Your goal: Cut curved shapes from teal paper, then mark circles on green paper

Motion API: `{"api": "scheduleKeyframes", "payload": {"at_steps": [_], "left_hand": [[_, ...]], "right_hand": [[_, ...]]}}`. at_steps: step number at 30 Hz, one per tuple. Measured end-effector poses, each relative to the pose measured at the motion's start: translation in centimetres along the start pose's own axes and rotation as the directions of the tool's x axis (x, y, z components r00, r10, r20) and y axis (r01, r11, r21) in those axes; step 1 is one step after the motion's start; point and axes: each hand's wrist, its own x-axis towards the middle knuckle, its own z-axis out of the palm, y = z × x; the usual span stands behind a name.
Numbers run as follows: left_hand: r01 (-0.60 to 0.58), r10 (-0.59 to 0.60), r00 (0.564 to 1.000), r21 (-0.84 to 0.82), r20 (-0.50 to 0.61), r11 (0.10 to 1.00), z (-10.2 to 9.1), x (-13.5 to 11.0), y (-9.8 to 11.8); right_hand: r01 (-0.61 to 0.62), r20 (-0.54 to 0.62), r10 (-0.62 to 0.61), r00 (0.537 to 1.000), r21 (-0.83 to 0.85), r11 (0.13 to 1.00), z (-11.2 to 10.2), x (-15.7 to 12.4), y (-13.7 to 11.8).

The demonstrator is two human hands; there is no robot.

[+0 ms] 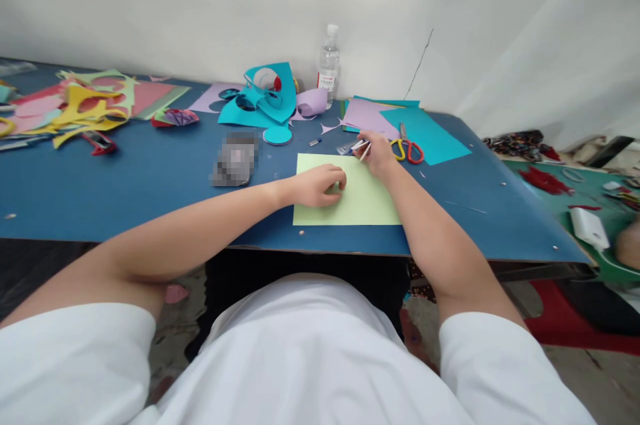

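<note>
A pale green sheet of paper (363,201) lies flat on the blue table (150,185) in front of me. My left hand (320,185) rests on the sheet's left half, fingers curled down onto it. My right hand (376,153) sits at the sheet's far right corner, closed around a thin white pencil-like stick (361,146) that points left. Red and yellow scissors (407,148) lie just right of that hand.
Teal and lilac sheets (430,135) lie behind the scissors. Teal paper scraps (265,101), a lilac roll and a water bottle (329,65) stand at the back. Yellow and pink cut-outs (80,108) fill the far left. A green table (575,198) adjoins on the right.
</note>
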Motion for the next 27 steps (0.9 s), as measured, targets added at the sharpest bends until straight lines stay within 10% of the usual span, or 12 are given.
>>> {"api": "scheduleKeyframes", "payload": {"at_steps": [6,12,27], "left_hand": [[-0.088,0.043,0.978,0.216,0.203,0.972,-1.7,-1.4,2.2],[0.127,-0.218,0.920,0.278,0.327,0.952,-6.0,-2.9,2.4],[0.484,-0.669,0.709,0.536,0.222,0.692,-8.0,-3.7,3.2]], "right_hand": [[0.112,0.001,-0.113,0.994,0.111,0.987,-0.1,2.5,2.1],[0.104,-0.019,-0.102,0.995,0.132,0.986,-0.8,3.7,3.4],[0.176,0.084,-0.171,0.982,-0.056,0.983,-1.4,4.0,3.9]]}}
